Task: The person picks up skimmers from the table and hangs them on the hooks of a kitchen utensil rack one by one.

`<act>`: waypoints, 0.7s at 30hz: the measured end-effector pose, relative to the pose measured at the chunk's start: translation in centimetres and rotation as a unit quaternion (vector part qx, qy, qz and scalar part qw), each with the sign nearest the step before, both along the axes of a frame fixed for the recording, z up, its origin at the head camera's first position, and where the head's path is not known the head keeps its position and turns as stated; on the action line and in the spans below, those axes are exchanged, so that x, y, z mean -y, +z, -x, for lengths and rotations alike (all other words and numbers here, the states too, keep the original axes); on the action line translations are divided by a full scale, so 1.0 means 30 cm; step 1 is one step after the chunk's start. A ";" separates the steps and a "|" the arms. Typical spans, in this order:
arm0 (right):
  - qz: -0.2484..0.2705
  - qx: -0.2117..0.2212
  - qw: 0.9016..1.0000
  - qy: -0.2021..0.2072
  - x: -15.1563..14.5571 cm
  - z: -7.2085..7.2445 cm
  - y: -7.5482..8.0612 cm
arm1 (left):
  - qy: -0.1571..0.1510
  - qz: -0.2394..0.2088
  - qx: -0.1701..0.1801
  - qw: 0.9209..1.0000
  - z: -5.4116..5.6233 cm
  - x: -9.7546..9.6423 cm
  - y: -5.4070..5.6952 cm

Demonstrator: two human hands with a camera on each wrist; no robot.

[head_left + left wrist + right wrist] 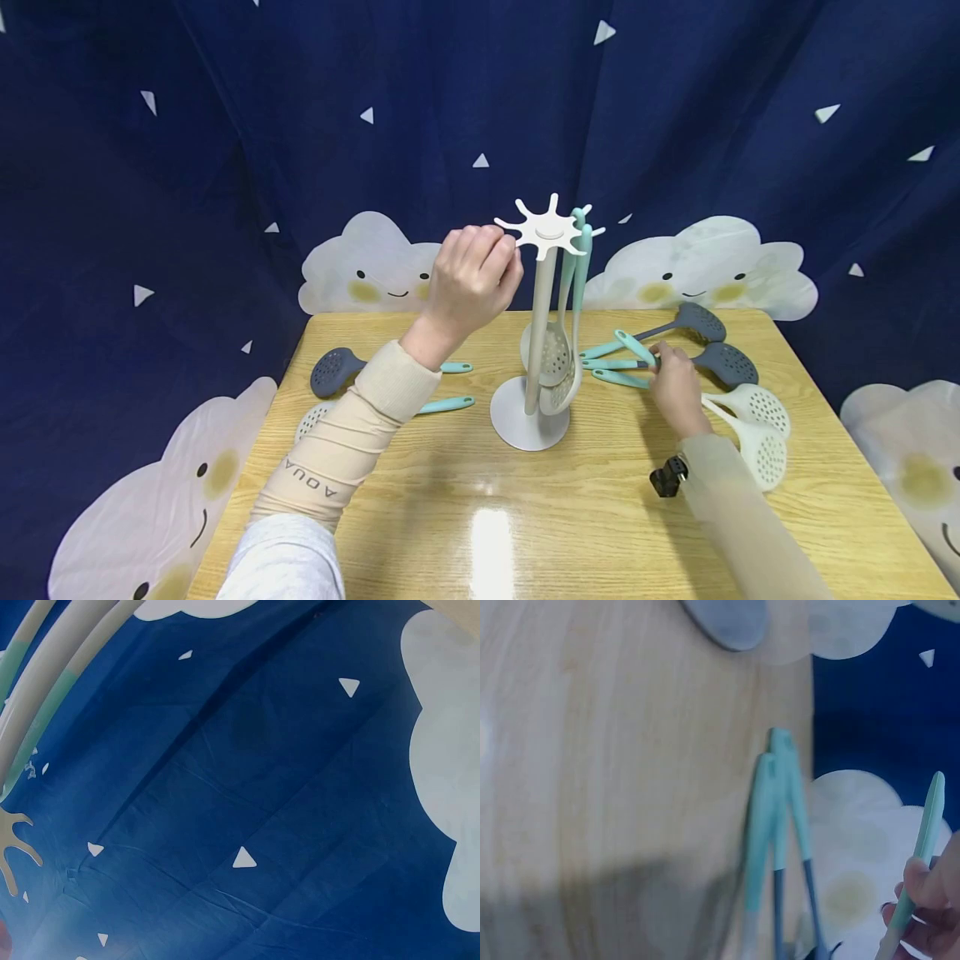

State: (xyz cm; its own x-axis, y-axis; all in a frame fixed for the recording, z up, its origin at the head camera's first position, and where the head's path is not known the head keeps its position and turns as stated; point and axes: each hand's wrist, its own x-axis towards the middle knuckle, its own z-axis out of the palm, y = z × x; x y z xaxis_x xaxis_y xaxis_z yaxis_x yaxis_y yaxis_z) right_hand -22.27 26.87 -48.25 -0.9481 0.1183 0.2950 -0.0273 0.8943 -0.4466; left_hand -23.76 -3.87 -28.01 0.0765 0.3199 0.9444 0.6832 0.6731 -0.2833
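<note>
My left hand (474,271), fingers curled, grips an arm at the left of the white utensil stand (546,228); in the left wrist view only a sliver of it shows. Two perforated white utensils with teal handles hang from the stand's right side, one a slotted spoon (577,342). My right hand (677,387) holds a white skimmer by its teal handle (636,347), raised at the grip end; its perforated head (767,457) is at the right. Beneath that hand lie another white skimmer (759,407) and two dark grey skimmers, one nearer (727,365) and one farther (701,321).
Left of the stand, behind my left forearm, lie a dark grey skimmer (335,372) and a white perforated utensil (309,420), partly hidden. The stand's round base (517,429) rests on the wooden table (570,517). A dark blue curtain (450,75) hangs behind.
</note>
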 end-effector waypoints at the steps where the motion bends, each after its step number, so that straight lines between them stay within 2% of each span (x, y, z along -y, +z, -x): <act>1: 0.003 -0.006 1.000 -0.002 0.004 0.000 0.010 | 0.000 0.000 0.000 1.000 0.000 0.000 0.000; 11: 0.062 -0.075 0.995 -0.008 0.066 -0.006 0.142 | 0.000 -0.002 0.000 1.000 -0.001 0.000 0.000; 21: 0.105 -0.170 0.980 0.011 0.134 -0.030 0.275 | 0.001 -0.002 0.001 1.000 0.000 0.000 -0.001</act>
State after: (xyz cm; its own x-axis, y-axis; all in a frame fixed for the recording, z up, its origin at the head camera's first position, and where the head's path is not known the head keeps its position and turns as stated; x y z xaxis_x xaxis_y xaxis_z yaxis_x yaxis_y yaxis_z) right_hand -21.35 22.85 -40.01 -0.8022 0.1909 0.5657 -0.2242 0.7818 -0.5818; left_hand -23.75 -3.88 -28.05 0.0741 0.3168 0.9456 0.6829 0.6749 -0.2796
